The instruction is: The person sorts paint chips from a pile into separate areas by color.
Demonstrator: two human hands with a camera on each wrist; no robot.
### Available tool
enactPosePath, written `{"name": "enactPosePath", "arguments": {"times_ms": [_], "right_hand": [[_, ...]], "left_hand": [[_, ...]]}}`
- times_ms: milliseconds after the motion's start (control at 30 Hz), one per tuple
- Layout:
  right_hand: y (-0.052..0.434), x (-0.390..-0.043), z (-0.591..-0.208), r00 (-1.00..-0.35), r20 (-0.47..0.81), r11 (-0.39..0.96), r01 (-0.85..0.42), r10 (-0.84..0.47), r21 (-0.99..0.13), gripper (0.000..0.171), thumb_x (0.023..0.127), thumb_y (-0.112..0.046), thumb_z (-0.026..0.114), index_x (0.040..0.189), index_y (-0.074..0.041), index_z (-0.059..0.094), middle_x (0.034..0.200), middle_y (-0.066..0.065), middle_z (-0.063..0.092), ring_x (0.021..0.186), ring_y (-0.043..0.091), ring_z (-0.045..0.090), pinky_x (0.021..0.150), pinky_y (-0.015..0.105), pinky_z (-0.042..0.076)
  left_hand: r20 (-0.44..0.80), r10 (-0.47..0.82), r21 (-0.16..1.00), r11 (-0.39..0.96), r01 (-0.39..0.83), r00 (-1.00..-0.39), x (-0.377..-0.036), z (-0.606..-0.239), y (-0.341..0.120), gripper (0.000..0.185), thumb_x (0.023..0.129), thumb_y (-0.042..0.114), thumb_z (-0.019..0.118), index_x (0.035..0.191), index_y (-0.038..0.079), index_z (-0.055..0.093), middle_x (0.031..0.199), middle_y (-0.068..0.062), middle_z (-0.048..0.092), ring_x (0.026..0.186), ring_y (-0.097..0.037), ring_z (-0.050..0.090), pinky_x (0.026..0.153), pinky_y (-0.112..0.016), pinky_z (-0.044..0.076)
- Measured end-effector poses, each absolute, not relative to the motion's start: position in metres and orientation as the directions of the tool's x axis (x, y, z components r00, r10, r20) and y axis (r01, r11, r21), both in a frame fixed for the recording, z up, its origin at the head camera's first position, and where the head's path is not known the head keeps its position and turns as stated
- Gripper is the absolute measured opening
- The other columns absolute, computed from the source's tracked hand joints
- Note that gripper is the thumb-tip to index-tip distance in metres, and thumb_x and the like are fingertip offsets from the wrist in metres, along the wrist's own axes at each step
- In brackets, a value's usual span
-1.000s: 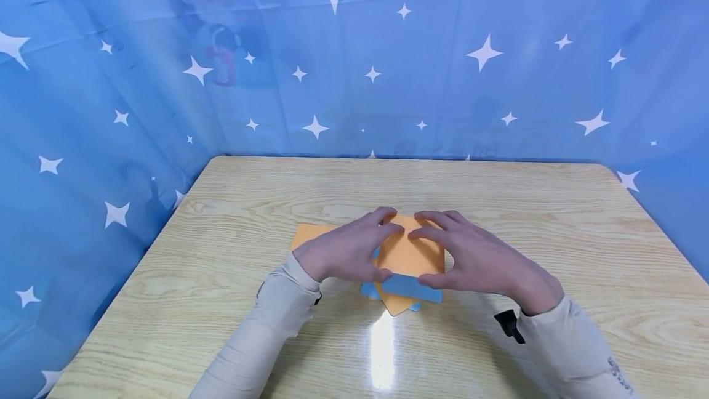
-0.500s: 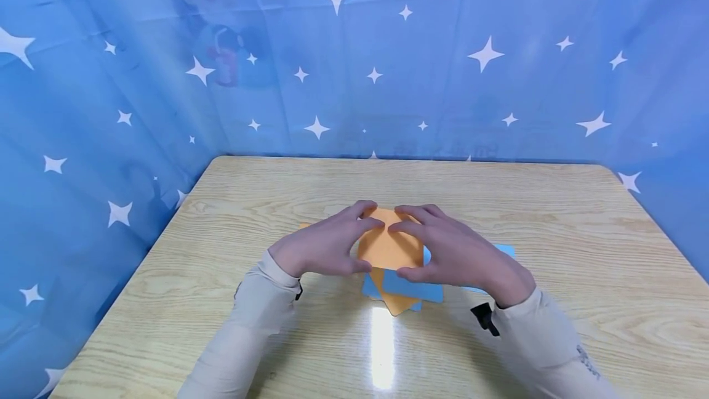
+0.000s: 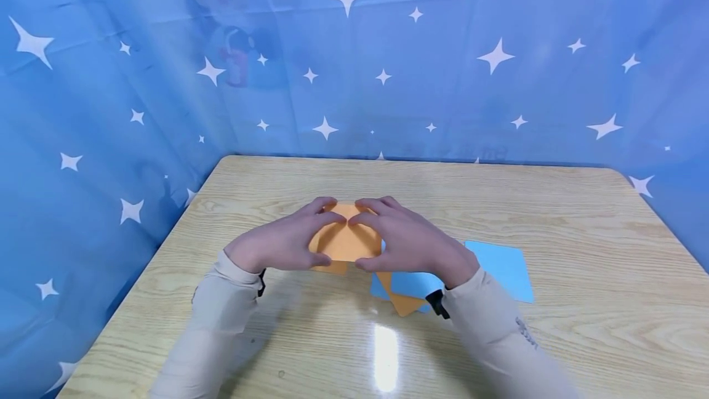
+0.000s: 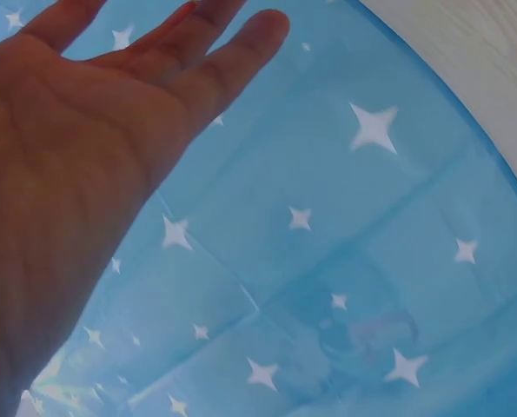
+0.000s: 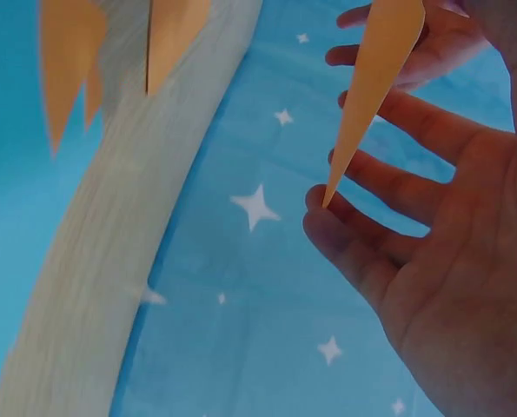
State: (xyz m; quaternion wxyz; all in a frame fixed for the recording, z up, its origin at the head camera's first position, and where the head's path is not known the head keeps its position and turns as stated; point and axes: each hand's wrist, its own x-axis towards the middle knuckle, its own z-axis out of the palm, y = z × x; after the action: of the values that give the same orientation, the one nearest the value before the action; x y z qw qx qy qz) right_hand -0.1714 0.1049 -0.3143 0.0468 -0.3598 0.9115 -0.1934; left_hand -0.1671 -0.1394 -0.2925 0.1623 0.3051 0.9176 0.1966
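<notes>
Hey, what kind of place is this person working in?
Probably a small staged craft or recording booth: a wooden table enclosed by a blue star-printed curtain, with orange paper and blue paper laid out.

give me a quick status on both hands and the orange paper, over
Left hand and right hand both pinch the orange paper above the table. Blue and orange sheets lie beside the right wrist. Nothing in the way.
</notes>
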Motion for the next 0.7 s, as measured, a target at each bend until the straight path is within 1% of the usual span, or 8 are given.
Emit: {"name": "enactPosePath", "arguments": {"times_ms": [100,267,433,533,633,700], "right_hand": [[0.09,-0.174,-0.317,-0.734,0.048,0.659,-0.635,-0.678,-0.403,0.06,0.088,-0.045,0.077,0.138,-0.016,0.062,0.159,0.009,0.042,0.143,0.031,0.038,0.108,0.047,0.046],[0.067,-0.178,-0.322,-0.729,0.055,0.645,-0.636,-0.682,-0.423,0.061,0.087,-0.043,0.078,0.139,-0.014,0.061,0.158,0.01,0.043,0.143,0.031,0.039,0.109,0.045,0.045],[0.052,-0.182,-0.332,-0.74,0.038,0.652,-0.615,-0.672,-0.444,0.063,0.087,-0.042,0.078,0.141,-0.014,0.06,0.159,0.01,0.042,0.144,0.03,0.038,0.11,0.044,0.045],[0.048,-0.183,-0.34,-0.758,0.016,0.671,-0.587,-0.652,-0.453,0.063,0.088,-0.041,0.078,0.141,-0.013,0.059,0.159,0.01,0.042,0.145,0.029,0.037,0.109,0.043,0.046],[0.046,-0.183,-0.349,-0.77,-0.011,0.686,-0.561,-0.638,-0.463,0.064,0.088,-0.04,0.077,0.143,-0.013,0.057,0.16,0.01,0.04,0.146,0.029,0.035,0.105,0.043,0.047],[0.044,-0.184,-0.353,-0.771,-0.028,0.689,-0.551,-0.636,-0.47,0.065,0.088,-0.039,0.077,0.144,-0.013,0.056,0.16,0.011,0.04,0.147,0.03,0.034,0.102,0.042,0.048]], "left_hand": [[-0.191,0.603,0.456,0.753,0.473,-0.775,-0.167,-0.293,-0.152,0.064,0.09,0.014,0.076,0.148,0.009,0.049,0.166,-0.019,0.022,0.148,-0.036,0.036,0.111,-0.05,0.043],[-0.221,0.559,0.483,0.775,0.408,-0.799,-0.167,-0.295,-0.17,0.066,0.088,0.008,0.075,0.149,0.01,0.048,0.166,-0.019,0.021,0.148,-0.037,0.036,0.112,-0.053,0.041],[-0.247,0.529,0.476,0.796,0.374,-0.812,-0.171,-0.302,-0.176,0.069,0.085,0.003,0.075,0.148,0.008,0.048,0.165,-0.022,0.021,0.147,-0.04,0.036,0.11,-0.053,0.043],[-0.238,0.523,0.448,0.807,0.385,-0.819,-0.177,-0.311,-0.173,0.07,0.081,0.0,0.076,0.145,0.007,0.05,0.16,-0.02,0.03,0.139,-0.038,0.045,0.106,-0.049,0.047],[-0.234,0.512,0.405,0.824,0.396,-0.826,-0.181,-0.32,-0.168,0.07,0.075,-0.003,0.078,0.141,0.006,0.053,0.149,-0.016,0.041,0.121,-0.033,0.056,0.098,-0.045,0.051],[-0.246,0.492,0.357,0.847,0.394,-0.835,-0.182,-0.325,-0.164,0.071,0.074,-0.001,0.081,0.139,0.006,0.054,0.145,-0.013,0.045,0.114,-0.029,0.058,0.096,-0.043,0.053]]}}
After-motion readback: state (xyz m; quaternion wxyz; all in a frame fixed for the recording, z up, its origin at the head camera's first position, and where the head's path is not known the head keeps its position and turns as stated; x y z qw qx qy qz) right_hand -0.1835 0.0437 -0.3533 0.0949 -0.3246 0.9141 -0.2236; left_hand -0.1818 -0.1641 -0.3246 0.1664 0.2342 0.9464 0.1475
